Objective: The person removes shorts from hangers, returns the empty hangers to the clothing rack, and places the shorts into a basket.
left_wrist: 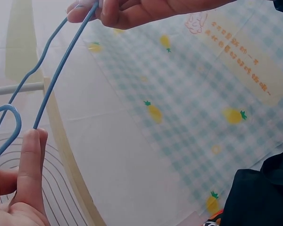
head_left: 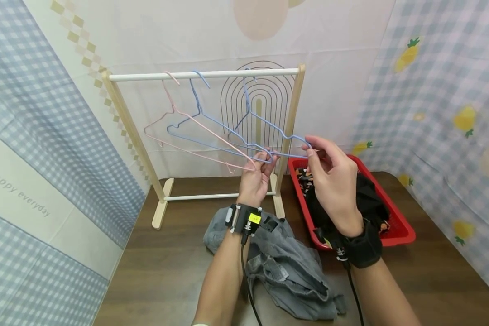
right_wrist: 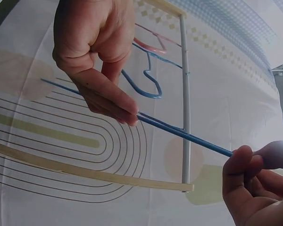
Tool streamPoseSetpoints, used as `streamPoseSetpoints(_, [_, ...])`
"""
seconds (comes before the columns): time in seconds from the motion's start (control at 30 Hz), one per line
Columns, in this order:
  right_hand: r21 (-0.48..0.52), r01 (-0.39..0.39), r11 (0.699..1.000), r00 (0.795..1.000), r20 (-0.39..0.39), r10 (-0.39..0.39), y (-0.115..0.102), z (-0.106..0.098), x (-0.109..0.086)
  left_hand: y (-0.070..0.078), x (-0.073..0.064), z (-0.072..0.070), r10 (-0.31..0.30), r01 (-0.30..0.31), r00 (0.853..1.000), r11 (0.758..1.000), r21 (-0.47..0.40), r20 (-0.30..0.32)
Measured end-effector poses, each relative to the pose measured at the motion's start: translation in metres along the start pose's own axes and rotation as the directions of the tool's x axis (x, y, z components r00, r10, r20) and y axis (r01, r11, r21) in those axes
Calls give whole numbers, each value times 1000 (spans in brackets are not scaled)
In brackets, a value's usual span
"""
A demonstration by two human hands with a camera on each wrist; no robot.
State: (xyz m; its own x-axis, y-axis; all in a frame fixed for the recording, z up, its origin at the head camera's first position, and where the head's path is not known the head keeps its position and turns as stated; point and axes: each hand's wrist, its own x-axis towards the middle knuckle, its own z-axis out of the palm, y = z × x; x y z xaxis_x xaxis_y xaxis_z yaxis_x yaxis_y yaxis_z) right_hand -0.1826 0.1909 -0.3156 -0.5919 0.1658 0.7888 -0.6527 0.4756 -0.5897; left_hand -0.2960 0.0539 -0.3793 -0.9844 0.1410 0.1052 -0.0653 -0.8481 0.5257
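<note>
My right hand point(head_left: 334, 179) pinches the near end of the right-hand blue hanger point(head_left: 267, 123) between thumb and fingers. That hanger's hook is still over the white rail. My left hand point(head_left: 256, 179) is lower and to the left, its straight fingers touching the same hanger's lower bar in the left wrist view. Part of the bar is hidden behind those fingers point(right_wrist: 108, 96) in the right wrist view. A second blue hanger point(head_left: 218, 121) and a pink hanger point(head_left: 212, 130) hang farther left, their near ends overlapping the left hand in the head view.
A wooden rack with a white rail point(head_left: 142, 77) stands on the brown table point(head_left: 167, 271). Grey, crumpled clothing point(head_left: 285, 267) lies beneath my forearms. On the right, a red basket point(head_left: 399, 228) contains black and patterned cloth. Curtains hang behind and on both sides.
</note>
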Motion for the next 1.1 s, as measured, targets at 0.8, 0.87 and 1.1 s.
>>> streamPoseSetpoints(0.8, [88, 90, 992, 996, -36, -87, 5, 5, 15, 6, 20, 7, -88, 96, 994, 988, -122, 69])
streamPoseSetpoints(0.87, [84, 100, 991, 994, -42, -97, 6, 4, 12, 5, 20, 6, -101, 111, 991, 986, -123, 83])
streamPoseSetpoints(1.1, [98, 89, 991, 994, -77, -82, 12, 0, -4, 2, 19, 1, -105, 114, 989, 990, -86, 106])
